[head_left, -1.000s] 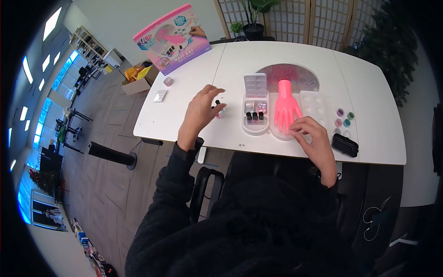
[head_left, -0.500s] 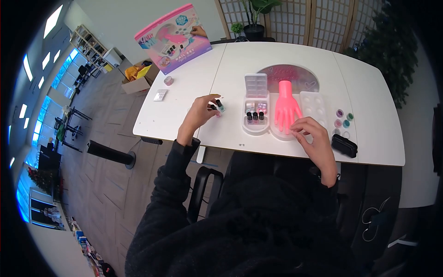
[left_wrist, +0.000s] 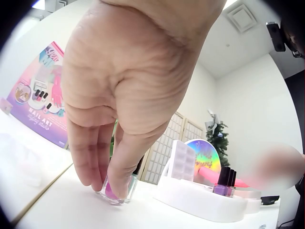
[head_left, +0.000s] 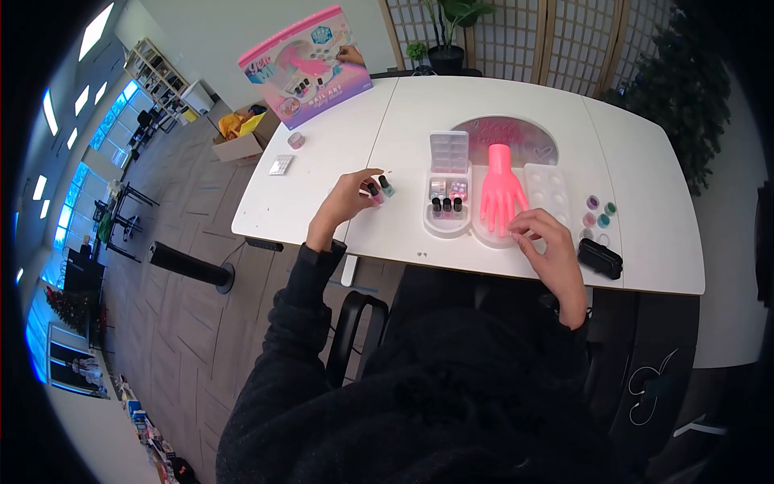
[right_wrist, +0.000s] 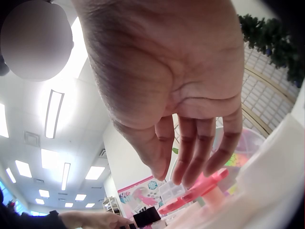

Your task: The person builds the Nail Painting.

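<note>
Black sleeves (head_left: pixel 300 274) nearest, both arms reaching in over the white bench (head_left: pixel 653 242). Right grip (head_left: pixel 550 248): fingers loosely bent, nothing visible in it. It hangs at the fingertips of the pink plastic model hand (head_left: pixel 501 189); we cannot tell whether they touch. The model lies with its fingers toward the person, we suppose to keep its nails within reach.

Left grip (head_left: pixel 345 199): thumb and fingers pinch the pink nail-polish bottle (left_wrist: pixel 110 192), left of the white case. The thumb presses its glass; we judge the low hold suits a small, easily tipped bottle. A teal nail-polish bottle (head_left: pixel 387 188) is just beside it.

Between the hands: the white case (head_left: pixel 446 229), three black-capped bottles (head_left: pixel 447 206) upright in its front compartment, caps up, probably against leaks. Its clear lid (head_left: pixel 449 151) is raised, giving access.

Right of the model, a palette tray (head_left: pixel 548 189), then loose pots (head_left: pixel 592 202). Behind the model we note a mirrored backboard (head_left: pixel 504 133). Farther left stands the nail-art box (head_left: pixel 306 73), front toward the person. Beyond: a lattice folding screen (head_left: pixel 520 36).
</note>
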`<action>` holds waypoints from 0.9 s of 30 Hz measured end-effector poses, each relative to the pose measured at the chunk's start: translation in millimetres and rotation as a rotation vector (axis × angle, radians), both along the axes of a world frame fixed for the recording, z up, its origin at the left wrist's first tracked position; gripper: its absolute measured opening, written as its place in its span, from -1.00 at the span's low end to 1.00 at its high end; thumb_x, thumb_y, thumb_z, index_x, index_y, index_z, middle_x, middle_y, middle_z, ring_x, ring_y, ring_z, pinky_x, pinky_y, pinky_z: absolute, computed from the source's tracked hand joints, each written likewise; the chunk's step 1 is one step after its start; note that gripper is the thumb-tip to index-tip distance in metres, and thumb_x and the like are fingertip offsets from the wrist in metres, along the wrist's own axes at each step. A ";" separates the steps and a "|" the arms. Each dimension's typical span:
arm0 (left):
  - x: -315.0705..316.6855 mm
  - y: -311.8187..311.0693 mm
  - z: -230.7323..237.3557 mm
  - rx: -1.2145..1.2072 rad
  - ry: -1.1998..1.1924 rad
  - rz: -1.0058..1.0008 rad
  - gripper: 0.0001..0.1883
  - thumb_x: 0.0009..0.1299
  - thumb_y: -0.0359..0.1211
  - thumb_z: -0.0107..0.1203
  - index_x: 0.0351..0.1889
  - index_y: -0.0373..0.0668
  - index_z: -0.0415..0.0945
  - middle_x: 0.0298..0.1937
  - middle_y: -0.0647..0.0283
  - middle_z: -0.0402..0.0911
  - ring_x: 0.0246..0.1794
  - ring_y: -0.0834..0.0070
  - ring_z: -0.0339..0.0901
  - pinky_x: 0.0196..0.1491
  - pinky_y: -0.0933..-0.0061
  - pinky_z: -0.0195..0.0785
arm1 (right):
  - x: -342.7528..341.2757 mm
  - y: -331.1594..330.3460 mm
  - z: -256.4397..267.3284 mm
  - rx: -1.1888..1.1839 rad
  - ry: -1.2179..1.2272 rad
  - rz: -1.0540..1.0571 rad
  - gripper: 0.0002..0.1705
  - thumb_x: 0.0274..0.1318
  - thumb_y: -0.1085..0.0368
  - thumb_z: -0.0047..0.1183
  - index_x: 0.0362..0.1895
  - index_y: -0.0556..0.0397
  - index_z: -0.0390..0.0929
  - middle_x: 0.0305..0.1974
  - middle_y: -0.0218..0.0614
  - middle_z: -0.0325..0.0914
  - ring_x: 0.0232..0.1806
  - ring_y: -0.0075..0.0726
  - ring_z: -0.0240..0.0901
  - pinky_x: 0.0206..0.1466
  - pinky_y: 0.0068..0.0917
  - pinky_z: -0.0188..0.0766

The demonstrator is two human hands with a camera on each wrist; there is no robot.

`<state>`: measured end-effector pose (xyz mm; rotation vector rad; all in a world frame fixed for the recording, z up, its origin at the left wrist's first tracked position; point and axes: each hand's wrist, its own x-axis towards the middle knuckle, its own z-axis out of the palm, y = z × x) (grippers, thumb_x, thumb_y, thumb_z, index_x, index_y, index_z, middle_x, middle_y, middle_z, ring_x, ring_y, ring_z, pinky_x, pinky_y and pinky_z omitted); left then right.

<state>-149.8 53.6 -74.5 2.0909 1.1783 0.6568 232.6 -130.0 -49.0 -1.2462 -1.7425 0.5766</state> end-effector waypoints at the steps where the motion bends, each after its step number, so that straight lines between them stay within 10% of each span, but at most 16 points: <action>1: -0.8 0.8 -0.9 0.018 0.004 -0.008 -0.36 0.16 -0.73 0.37 0.28 -0.34 0.58 -0.11 0.09 0.76 -0.15 0.34 0.73 -0.01 0.40 0.63 | -1.8 -0.5 1.8 0.001 0.011 0.000 -0.80 0.22 0.60 0.23 -0.07 0.23 0.68 -0.09 -0.23 0.65 -0.13 -0.30 0.66 -0.08 -0.41 0.53; 27: 39.6 -19.2 29.4 -0.116 0.054 -0.068 -0.74 0.33 -0.62 0.32 -0.02 -0.32 0.71 -0.26 0.19 0.73 -0.46 0.51 0.62 -0.50 0.45 0.56 | -13.9 3.8 -2.5 -0.024 0.020 0.044 -0.80 0.23 0.58 0.22 -0.07 0.20 0.69 -0.10 -0.25 0.64 -0.15 -0.30 0.65 -0.07 -0.40 0.53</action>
